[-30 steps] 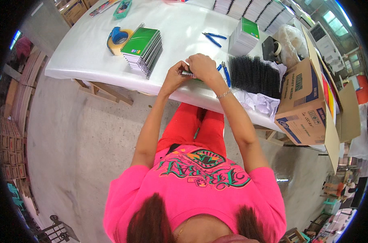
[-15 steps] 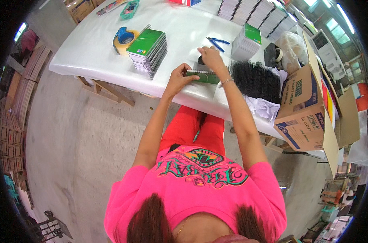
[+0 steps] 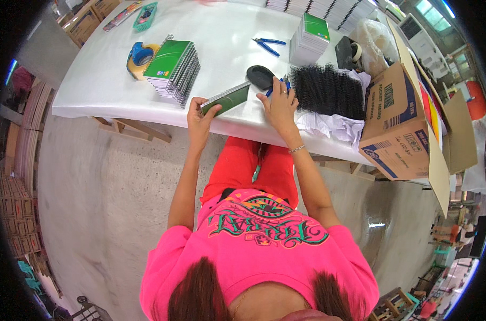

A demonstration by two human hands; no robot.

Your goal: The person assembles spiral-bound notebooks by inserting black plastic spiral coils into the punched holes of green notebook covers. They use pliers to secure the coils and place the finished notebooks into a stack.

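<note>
A small green spiral notebook is gripped at its left end by my left hand, thumb on the cover and fingers behind. It is tilted above the table's near edge, coil side up. My right hand is at blue-handled cutting pliers, with its thumb and fingers around the handles; the hand hides most of the tool. Beyond that hand lies a round black dish. Beside it is a pile of black plastic spiral coils on white paper.
A stack of green spiral notebooks stands left, beside a tape dispenser. Farther back lie other blue-handled pliers and a stack of unbound notebooks. An open cardboard box is at the right; a teal basket is far left.
My left hand has moved left with the notebook, now tilted. My right hand has left the notebook's coil edge and come to the pliers by the black dish. The whole view has shifted slightly.
</note>
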